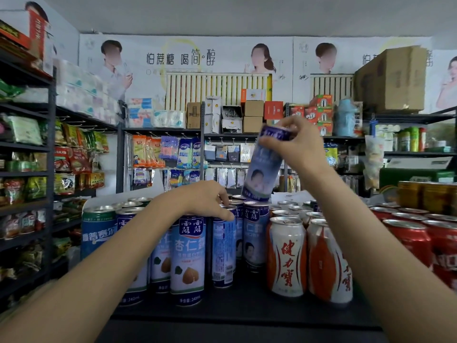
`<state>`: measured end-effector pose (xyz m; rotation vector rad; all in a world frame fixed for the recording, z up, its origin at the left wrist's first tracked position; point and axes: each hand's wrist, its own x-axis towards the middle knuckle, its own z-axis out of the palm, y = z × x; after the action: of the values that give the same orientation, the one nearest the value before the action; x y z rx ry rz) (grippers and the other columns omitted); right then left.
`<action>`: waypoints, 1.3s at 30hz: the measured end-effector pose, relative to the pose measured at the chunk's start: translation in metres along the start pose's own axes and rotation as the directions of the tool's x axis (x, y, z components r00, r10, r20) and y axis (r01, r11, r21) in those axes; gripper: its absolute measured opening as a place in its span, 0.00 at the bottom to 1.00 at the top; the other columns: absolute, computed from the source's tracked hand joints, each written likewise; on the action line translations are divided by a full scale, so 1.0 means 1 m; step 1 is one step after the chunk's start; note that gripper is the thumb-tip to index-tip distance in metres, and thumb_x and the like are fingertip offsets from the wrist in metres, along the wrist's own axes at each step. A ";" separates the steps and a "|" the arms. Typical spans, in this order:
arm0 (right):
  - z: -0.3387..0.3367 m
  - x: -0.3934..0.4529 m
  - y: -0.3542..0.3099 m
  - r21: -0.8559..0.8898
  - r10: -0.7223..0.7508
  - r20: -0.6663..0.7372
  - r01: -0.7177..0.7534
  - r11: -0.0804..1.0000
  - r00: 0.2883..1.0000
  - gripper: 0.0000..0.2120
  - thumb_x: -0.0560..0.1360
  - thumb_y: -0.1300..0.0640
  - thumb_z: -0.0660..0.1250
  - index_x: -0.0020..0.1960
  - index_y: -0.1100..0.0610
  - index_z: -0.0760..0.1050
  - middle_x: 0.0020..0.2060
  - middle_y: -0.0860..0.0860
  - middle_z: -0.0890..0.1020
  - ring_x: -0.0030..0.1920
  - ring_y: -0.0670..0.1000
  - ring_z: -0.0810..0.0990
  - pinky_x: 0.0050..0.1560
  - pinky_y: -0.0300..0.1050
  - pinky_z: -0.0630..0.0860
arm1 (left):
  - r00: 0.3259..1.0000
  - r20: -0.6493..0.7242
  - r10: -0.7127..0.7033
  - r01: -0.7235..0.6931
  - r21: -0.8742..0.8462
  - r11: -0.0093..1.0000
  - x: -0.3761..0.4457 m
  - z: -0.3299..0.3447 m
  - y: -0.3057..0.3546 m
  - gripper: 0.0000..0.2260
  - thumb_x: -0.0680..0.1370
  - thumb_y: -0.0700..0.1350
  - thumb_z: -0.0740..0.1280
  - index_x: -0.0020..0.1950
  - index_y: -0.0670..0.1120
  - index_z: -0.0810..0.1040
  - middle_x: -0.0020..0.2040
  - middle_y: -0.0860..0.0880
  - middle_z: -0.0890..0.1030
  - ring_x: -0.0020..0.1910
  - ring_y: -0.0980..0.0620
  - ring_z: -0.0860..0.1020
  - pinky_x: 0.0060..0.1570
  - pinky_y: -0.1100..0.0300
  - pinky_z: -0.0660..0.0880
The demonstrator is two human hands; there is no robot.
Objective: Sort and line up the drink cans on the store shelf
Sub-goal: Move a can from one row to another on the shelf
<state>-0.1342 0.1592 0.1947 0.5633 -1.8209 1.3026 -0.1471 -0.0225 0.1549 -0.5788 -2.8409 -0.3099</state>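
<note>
Tall blue-and-white almond drink cans [188,258] stand in rows on the dark shelf top [242,305]. My right hand [296,142] grips the top of one such blue can [263,167], held tilted in the air above the back of the blue rows. My left hand [205,198] rests palm down on the tops of the blue cans, fingers touching the rim of a slim blue can [223,248]. White-and-orange cans [286,256] stand to the right of the blue ones, and red cans [410,238] stand further right.
A wider blue-green can [99,231] stands at the left end of the rows. Gold cans [427,196] sit at the far right. Dark racks of snack packets [27,169] line the left side, and hanging goods and boxes fill the back wall shelves [222,134].
</note>
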 end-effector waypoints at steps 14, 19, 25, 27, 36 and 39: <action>-0.062 0.017 0.052 -0.401 0.043 -0.096 -0.079 0.913 0.994 0.16 0.68 0.57 0.75 0.51 0.60 0.73 0.43 0.52 0.75 0.36 0.47 0.72 0.30 0.36 0.65 | 0.998 0.049 0.043 -0.045 0.038 0.998 0.002 -0.001 0.016 0.18 0.75 0.50 0.68 0.62 0.44 0.74 0.62 0.48 0.76 0.61 0.51 0.74 0.63 0.54 0.70; -0.062 0.018 0.059 -0.406 0.082 -0.016 -0.081 0.910 0.997 0.20 0.71 0.55 0.73 0.59 0.61 0.71 0.45 0.53 0.75 0.37 0.49 0.72 0.36 0.41 0.67 | 0.997 0.054 0.052 -0.056 0.069 0.996 0.003 0.001 0.018 0.18 0.77 0.48 0.66 0.65 0.44 0.72 0.64 0.48 0.74 0.62 0.51 0.72 0.63 0.56 0.69; -0.069 0.025 0.058 -0.416 0.118 0.023 -0.098 0.904 0.993 0.20 0.71 0.57 0.72 0.60 0.62 0.72 0.55 0.58 0.76 0.46 0.53 0.72 0.44 0.45 0.69 | 0.997 0.059 0.046 -0.051 0.088 0.995 0.001 0.002 0.017 0.17 0.77 0.49 0.64 0.65 0.46 0.71 0.65 0.48 0.73 0.63 0.51 0.71 0.64 0.56 0.68; -0.070 0.026 0.058 -0.418 0.121 0.027 -0.099 0.903 0.992 0.20 0.71 0.57 0.72 0.60 0.61 0.72 0.57 0.58 0.75 0.47 0.53 0.72 0.44 0.45 0.68 | 0.997 0.059 0.042 -0.048 0.096 0.994 0.002 0.002 0.018 0.17 0.78 0.49 0.64 0.65 0.46 0.71 0.65 0.48 0.73 0.63 0.51 0.71 0.64 0.55 0.68; -0.069 0.018 0.060 -0.371 0.120 0.051 -0.093 0.924 0.991 0.21 0.71 0.57 0.72 0.61 0.60 0.69 0.50 0.55 0.77 0.44 0.52 0.75 0.40 0.42 0.71 | 0.998 0.054 0.010 -0.018 0.140 0.990 0.008 0.004 0.026 0.18 0.78 0.49 0.63 0.66 0.44 0.70 0.65 0.47 0.72 0.62 0.50 0.71 0.61 0.57 0.70; -0.066 0.010 0.071 -0.366 0.095 0.060 -0.066 0.928 0.994 0.31 0.69 0.60 0.74 0.66 0.59 0.63 0.56 0.57 0.75 0.50 0.55 0.75 0.44 0.42 0.73 | 0.998 0.057 0.001 -0.009 0.138 0.990 0.005 0.005 0.024 0.20 0.77 0.51 0.65 0.66 0.44 0.69 0.65 0.47 0.71 0.61 0.50 0.72 0.61 0.55 0.70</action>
<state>-0.1694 0.2469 0.1724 0.3417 -2.1050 0.9684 -0.1431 0.0024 0.1552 -0.5753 -2.8856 -0.0950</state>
